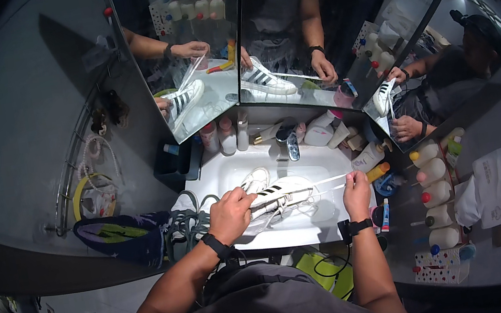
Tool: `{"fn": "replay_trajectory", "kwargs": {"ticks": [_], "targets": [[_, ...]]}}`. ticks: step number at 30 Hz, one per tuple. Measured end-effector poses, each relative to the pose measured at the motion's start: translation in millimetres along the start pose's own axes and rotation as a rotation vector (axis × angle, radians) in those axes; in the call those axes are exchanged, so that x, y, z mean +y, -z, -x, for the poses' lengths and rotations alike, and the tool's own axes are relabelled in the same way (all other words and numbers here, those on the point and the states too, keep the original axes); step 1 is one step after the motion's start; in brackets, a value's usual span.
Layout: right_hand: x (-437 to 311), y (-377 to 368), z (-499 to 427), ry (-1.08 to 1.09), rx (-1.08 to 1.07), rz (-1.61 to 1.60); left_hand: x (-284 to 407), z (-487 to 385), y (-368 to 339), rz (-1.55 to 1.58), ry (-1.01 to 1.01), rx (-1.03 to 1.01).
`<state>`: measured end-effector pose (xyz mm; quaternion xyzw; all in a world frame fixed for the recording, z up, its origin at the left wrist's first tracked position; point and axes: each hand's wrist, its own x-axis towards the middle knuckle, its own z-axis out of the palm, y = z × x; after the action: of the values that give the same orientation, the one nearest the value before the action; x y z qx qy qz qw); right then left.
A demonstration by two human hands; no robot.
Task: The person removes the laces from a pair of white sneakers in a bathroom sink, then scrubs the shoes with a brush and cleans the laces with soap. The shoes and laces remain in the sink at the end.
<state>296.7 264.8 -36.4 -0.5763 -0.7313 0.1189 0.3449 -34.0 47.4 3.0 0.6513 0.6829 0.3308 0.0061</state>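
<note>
My left hand (235, 214) grips a white sneaker with black side stripes (285, 190) and holds it over the white washbasin (340, 227). White shoelaces (330, 179) stretch from this sneaker to the right. Their far end is pinched in the fingers of my right hand (357, 193), near the basin's right edge. Another white sneaker (256, 180) lies behind the held one, partly hidden by it. Left of my left hand rests a pair of grey-and-white shoes with dark green laces (192, 220) on the counter.
A chrome faucet (291, 142) stands at the basin's back, among several bottles (227, 135) and tubes. Angled mirrors (191, 33) rise behind. At left are a navy patterned cloth item (121, 241) and a metal rail (68, 178) with headbands. Wall-mounted dispensers (431, 169) and a toothpaste tube (385, 215) are at right.
</note>
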Motion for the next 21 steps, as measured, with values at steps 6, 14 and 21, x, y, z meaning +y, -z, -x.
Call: {"fn": "replay_trajectory", "kwargs": {"ticks": [6, 14, 21], "targets": [[28.0, -3.2, -5.8, -0.185, 0.096, -0.093, 4.1, -1.2, -3.8, -0.027, -0.064, -0.015], [-33.5, 7.2, 9.9, 0.179, -0.121, -0.231, 4.6, -7.0, -2.4, -0.019, -0.071, 0.01], [-113.6, -16.0, 35.6, 0.561, -0.413, -0.222, 10.5, -8.5, -0.1, -0.021, -0.069, -0.004]]}}
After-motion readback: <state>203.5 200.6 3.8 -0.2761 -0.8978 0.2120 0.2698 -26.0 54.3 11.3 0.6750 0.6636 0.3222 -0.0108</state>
